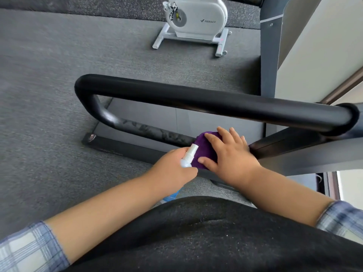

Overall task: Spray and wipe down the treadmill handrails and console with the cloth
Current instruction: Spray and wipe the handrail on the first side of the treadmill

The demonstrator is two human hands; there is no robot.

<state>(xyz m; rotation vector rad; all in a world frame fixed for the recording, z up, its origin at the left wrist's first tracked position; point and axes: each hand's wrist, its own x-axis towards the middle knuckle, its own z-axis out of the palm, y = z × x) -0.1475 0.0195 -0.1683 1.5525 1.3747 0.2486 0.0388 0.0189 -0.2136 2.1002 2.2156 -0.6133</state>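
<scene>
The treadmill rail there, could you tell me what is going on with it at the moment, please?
A person is cleaning the treadmill's side rail. The right hand presses a purple cloth against the lower bar of the handrail, near where it meets the frame. The left hand grips a small spray bottle, its white nozzle beside the cloth. The upper padded handrail is untouched at this moment. A white exercise bike stands on the floor beyond.

I count one purple cloth [206, 152], one spray bottle [188, 157], one black handrail [196, 99], one white exercise machine [196, 18].
</scene>
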